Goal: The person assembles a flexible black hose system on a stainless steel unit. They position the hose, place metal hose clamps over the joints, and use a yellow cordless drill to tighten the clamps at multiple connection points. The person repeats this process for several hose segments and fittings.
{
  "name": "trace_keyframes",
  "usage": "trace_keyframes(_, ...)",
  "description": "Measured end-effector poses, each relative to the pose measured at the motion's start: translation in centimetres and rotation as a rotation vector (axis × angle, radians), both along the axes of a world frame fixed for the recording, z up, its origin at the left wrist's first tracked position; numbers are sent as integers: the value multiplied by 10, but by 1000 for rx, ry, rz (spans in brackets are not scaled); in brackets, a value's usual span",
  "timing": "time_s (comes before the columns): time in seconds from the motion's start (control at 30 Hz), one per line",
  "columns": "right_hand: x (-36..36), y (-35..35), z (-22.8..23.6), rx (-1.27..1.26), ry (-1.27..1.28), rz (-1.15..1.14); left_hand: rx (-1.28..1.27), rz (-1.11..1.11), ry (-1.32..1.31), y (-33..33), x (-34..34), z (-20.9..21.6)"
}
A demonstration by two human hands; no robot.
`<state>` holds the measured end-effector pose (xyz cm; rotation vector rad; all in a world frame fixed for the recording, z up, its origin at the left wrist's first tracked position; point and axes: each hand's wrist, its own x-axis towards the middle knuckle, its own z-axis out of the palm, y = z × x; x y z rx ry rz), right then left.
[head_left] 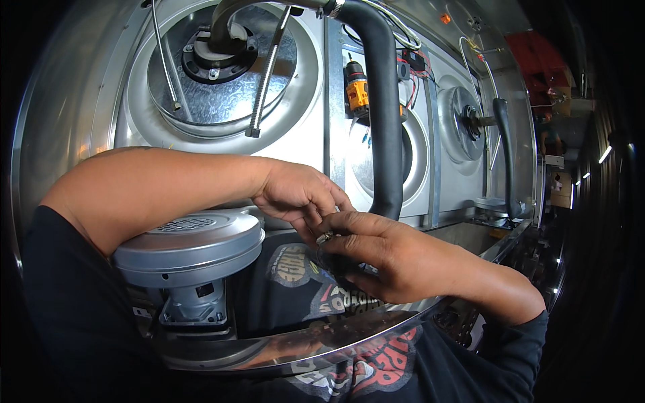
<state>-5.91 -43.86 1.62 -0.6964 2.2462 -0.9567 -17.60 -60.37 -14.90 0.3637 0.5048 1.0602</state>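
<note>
Both hands meet at the middle, just left of the lower bend of a thick black hose (384,121). My right hand (390,255) is closed, with a small shiny metal part (325,238) showing between its fingers; its shape is mostly covered, so I cannot tell its exact kind. Fingers curled, my left hand (299,195) reaches across from the left and touches the right fingertips. Whatever it pinches is hidden. A metal band clamp (334,8) circles the hose near the top edge.
A round grey blower-like unit (188,245) stands under my left forearm. Behind are a large round metal recess (306,87), a hanging braided line (265,87) and a yellow-black cordless drill (358,94). A polished steel edge (289,346) crosses in front of my body.
</note>
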Motion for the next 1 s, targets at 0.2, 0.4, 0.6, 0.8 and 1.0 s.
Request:
trace_keyframes(0.2, -3, 10, -5, 172, 147, 89, 110, -95, 80, -7, -4, 3)
trace_keyframes(0.4, -10, 27, -17, 232, 73, 17, 31, -54, 120, -10, 1, 6)
trace_keyframes(0.6, -5, 31, -24, 583, 405, 237, 37, 7, 163, -8, 7, 7)
trace_keyframes(0.8, -9, 33, -23, 512, 358, 226, 45, 47, 378, -6, 10, 13)
trace_keyframes(1.0, -9, 30, -23, 493, 464, 228, 38, -40, 756, 2, 13, 23)
